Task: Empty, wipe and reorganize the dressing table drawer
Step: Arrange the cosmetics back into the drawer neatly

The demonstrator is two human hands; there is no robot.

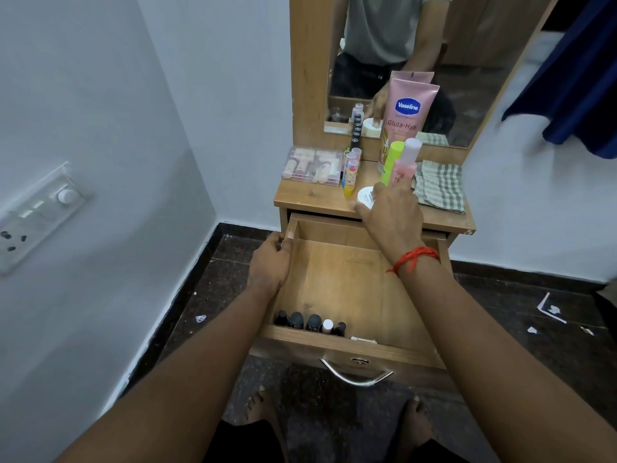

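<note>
1. The drawer [337,279] stands pulled out toward the near side, below the worktop [314,198]; its floor is mostly bare.
2. A checked cloth [440,187] lies on the worktop's right part.
3. The pink Vaseline tube [409,111] stands at the far edge, against the mirror.
4. The left hand [268,262] grips the drawer's left wall.
5. The right hand [390,215] closes on a white jar [365,197] on the worktop.
6. Five small bottles [310,322] stand in a row in the drawer's near-left corner.
</note>
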